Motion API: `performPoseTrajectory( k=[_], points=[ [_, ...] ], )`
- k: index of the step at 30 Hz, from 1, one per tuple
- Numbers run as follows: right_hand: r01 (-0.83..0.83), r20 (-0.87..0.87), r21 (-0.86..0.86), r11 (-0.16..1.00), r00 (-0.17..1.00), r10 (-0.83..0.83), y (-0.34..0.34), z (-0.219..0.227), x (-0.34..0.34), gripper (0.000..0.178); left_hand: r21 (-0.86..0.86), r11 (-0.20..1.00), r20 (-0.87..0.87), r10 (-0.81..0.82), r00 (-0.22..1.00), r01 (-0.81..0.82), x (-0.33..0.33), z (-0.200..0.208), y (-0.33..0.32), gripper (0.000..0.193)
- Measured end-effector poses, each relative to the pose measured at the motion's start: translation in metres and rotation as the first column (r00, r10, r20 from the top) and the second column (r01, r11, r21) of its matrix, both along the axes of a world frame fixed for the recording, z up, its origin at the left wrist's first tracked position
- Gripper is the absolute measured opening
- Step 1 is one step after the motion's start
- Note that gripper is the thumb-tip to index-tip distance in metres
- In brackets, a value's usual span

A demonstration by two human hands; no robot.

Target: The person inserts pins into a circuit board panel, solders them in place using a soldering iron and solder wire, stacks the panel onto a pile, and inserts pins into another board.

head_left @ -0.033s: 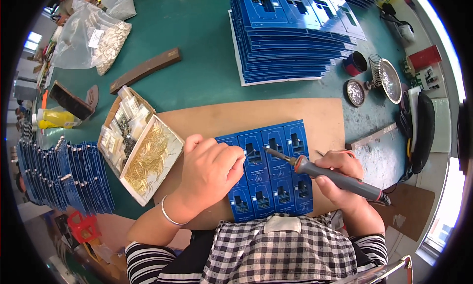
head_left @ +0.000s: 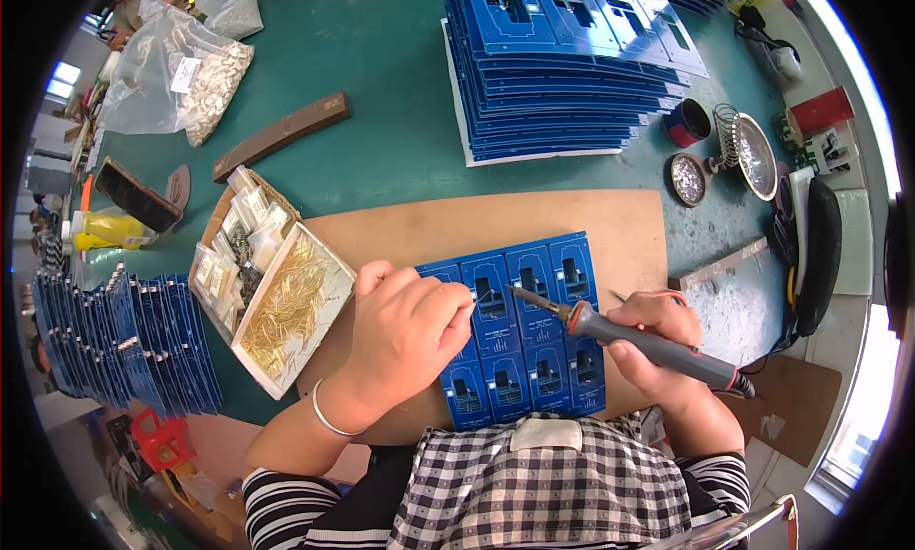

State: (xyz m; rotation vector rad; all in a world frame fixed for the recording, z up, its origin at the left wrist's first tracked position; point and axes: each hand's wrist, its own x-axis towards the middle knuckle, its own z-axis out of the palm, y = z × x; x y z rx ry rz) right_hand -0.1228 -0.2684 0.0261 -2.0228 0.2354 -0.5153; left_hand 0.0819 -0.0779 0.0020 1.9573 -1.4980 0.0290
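Two hands work over a blue circuit panel (head_left: 534, 336) on a brown board (head_left: 429, 231): left hand (head_left: 410, 326) pinches a thin wire, barely discernible; right hand (head_left: 658, 345) grips a soldering iron (head_left: 629, 336), tip on the panel. Beyond, stacked blue panels (head_left: 562, 64) run past the frame's top edge

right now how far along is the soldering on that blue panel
Done: cannot tell which joints are finished; too small to see. In hand: the right hand holds the grey-handled soldering iron, tip on the blue circuit board panel, while the left hand rests there. Left: a tall stack of blue panels waits behind.
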Motion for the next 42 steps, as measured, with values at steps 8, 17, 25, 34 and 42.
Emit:
performPoseTrajectory(
  k=[8, 17, 25, 34, 42],
  points=[
    [0.001, -0.023, -0.015, 1.000, 1.000, -0.002, 0.006, 0.002, 0.006, 0.028, -0.002, 1.000, -0.002, 0.005, 1.000, -0.005, 0.000, 0.001, 0.002, 0.018],
    [0.008, -0.079, -0.012, 1.000, 0.997, -0.009, 0.009, 0.004, 0.007, 0.028, -0.012, 1.000, 0.000, -0.004, 1.000, 0.004, 0.000, 0.000, 0.000, 0.018],
    [-0.008, -0.091, -0.046, 0.999, 0.996, 0.004, 0.010, 0.005, 0.006, 0.029, 0.009, 1.000, 0.007, -0.015, 1.000, 0.015, -0.002, -0.001, -0.001, 0.019],
    [-0.032, -0.053, -0.123, 0.992, 0.998, 0.026, 0.011, 0.003, 0.008, 0.028, 0.036, 0.999, 0.018, -0.024, 1.000, 0.024, -0.006, -0.001, 0.002, 0.018],
    [-0.023, 0.041, -0.154, 0.988, 0.999, 0.029, 0.012, 0.002, 0.009, 0.027, -0.001, 1.000, 0.045, 0.018, 0.999, -0.018, 0.004, 0.006, 0.001, 0.019]
  ],
)
